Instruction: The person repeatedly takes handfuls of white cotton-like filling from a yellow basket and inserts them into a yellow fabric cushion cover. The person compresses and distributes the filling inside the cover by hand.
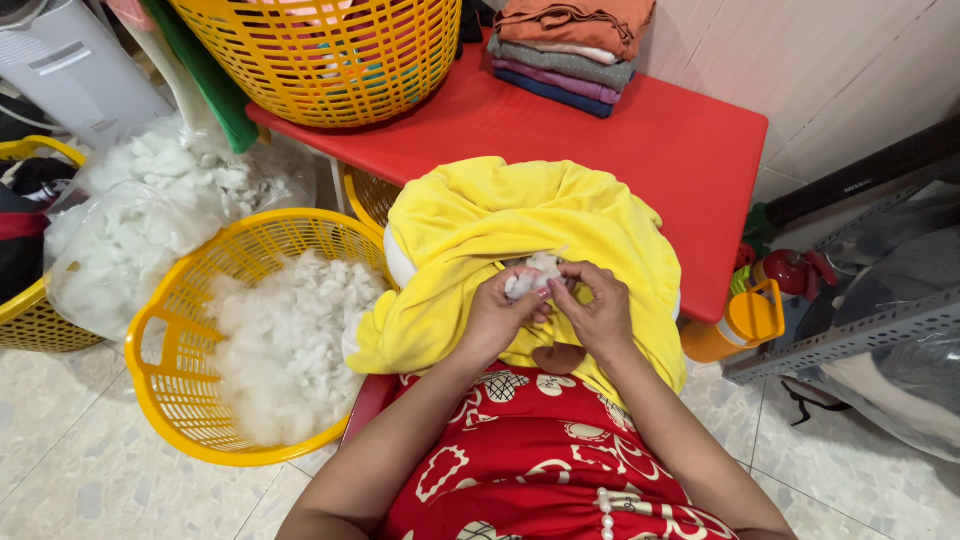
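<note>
Soft white stuffing [530, 278], light and compressible, sits pinched between the left hand [503, 312] and right hand [598, 310] together at the yellow plush cover [470, 225], probably best gripped in loose tufts.

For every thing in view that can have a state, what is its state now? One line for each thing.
Left hand: closed on a tuft of white stuffing.
Right hand: fingers pinching at the same tuft.
Yellow plush cover: soft, lying on the red table, stuffing showing at its opening.
Yellow basket on the floor: partly filled with white stuffing.
Clear plastic bag: filled with stuffing.
Folded clothes: stacked on the table.
</note>
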